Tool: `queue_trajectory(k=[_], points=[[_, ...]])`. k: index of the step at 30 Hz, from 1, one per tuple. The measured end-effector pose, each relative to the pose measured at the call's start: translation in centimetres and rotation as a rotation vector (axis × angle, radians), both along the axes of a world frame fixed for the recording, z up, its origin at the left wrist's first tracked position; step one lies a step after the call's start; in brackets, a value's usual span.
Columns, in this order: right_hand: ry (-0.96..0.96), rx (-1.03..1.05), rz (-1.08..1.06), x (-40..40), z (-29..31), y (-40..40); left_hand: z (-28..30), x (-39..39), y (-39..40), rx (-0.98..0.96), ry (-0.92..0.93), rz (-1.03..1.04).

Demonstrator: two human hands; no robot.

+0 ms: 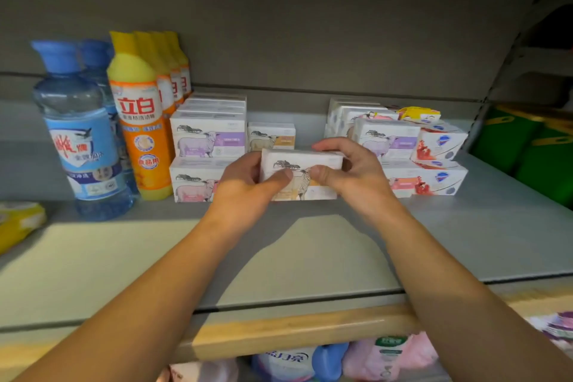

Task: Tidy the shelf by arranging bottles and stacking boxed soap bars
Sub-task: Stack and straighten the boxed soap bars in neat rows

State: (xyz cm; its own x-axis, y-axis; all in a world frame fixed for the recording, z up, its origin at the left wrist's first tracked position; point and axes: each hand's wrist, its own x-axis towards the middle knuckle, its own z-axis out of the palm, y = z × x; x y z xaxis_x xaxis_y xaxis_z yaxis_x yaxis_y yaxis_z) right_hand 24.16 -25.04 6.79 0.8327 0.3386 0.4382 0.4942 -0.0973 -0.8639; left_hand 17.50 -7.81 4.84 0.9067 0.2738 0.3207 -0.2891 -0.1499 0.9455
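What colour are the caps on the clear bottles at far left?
Blue caps, clearest in the head view.

Green packs (527, 146) far right; yellow packet (18, 220) left

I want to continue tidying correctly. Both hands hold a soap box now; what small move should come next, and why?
Probably set the held soap box, gripped by the left hand and right hand, down squarely at the shelf front: a gap lies there between the left stack and right stack.

Grey shelf (465, 236): bottles (83, 139) left, soap boxes (207, 136) behind.
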Motion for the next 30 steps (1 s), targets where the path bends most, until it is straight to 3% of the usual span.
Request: queue_trajectory(k=[5, 9, 13, 17, 22, 24, 26, 28, 30], points=[[0.272, 0.181, 0.141, 1.0, -2.3, 0.3, -0.1, 0.1, 0.5, -0.056, 0.028, 0.027], [0.334, 0.198, 0.206, 1.2, -2.8, 0.0, -0.2, 0.2, 0.3, -0.105, 0.075, 0.012], [0.391, 0.283, 0.208, 1.2, -2.8, -0.1, -0.2, 0.4, 0.3, -0.286, 0.176, -0.033], [0.447, 0.321, 0.187, 1.3, -2.7, -0.3, 0.1, 0.5, 0.8, -0.437, 0.127, -0.159], [0.679, 0.324, 0.138, 1.3, -2.4, -0.5, 0.0, -0.1, 1.0, -0.257, 0.081, -0.439], [0.789, 0.376, 0.128, 1.2, -2.2, -0.6, -0.2, -0.2, 0.8, -0.142, 0.075, -0.388], [0.819, 0.468, 0.160, 1.1, -2.0, -0.8, -0.2, -0.1, 0.7, -0.149, 0.054, -0.341], [0.781, 0.566, 0.250, 0.9, -1.9, -0.8, -0.1, 0.1, 0.8, -0.198, 0.034, -0.262], [0.678, 0.537, 0.338, 0.8, -2.1, -0.7, 0.0, 0.1, 0.9, -0.224, 0.042, -0.141]])
